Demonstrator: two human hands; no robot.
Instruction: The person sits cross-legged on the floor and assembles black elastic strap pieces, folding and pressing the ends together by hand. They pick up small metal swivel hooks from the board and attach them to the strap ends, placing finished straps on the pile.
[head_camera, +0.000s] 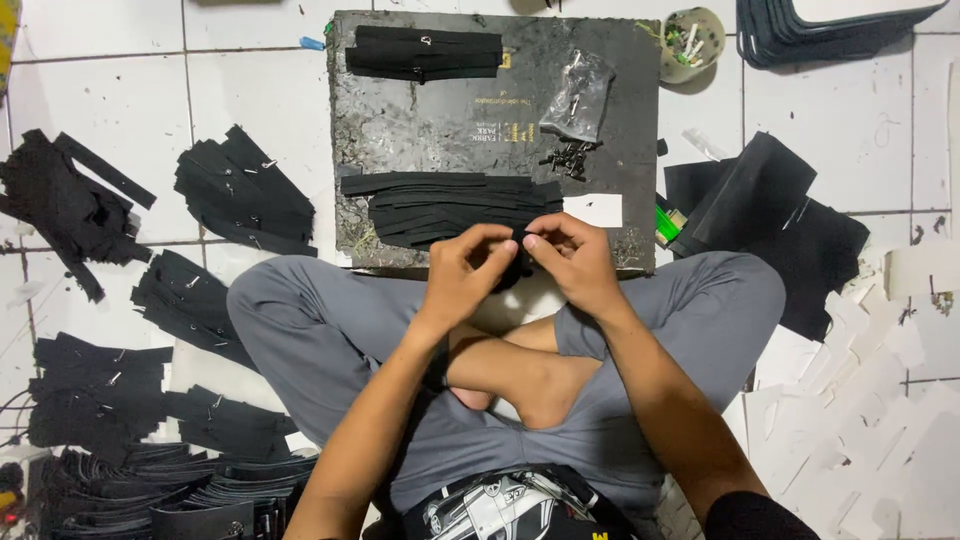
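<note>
My left hand (468, 268) and my right hand (572, 258) meet over my crossed legs, both pinching one small black strap piece (520, 258) between the fingertips. Just beyond them lies a pile of black strips (440, 205) on a dark, worn work board (480, 110). A second stack of black strips (422, 52) sits at the board's far edge. A clear plastic bag (578, 95) and a small heap of black screws or rivets (570, 158) lie on the board's right side, near a white paper tag (594, 209).
Bundles of black strap pieces (245, 190) are spread over the white tiled floor at left. Black sheet material (770, 200) and white paper scraps (860, 380) lie at right. A small bowl of bits (692, 40) and stacked black sheets (830, 30) sit at the far right.
</note>
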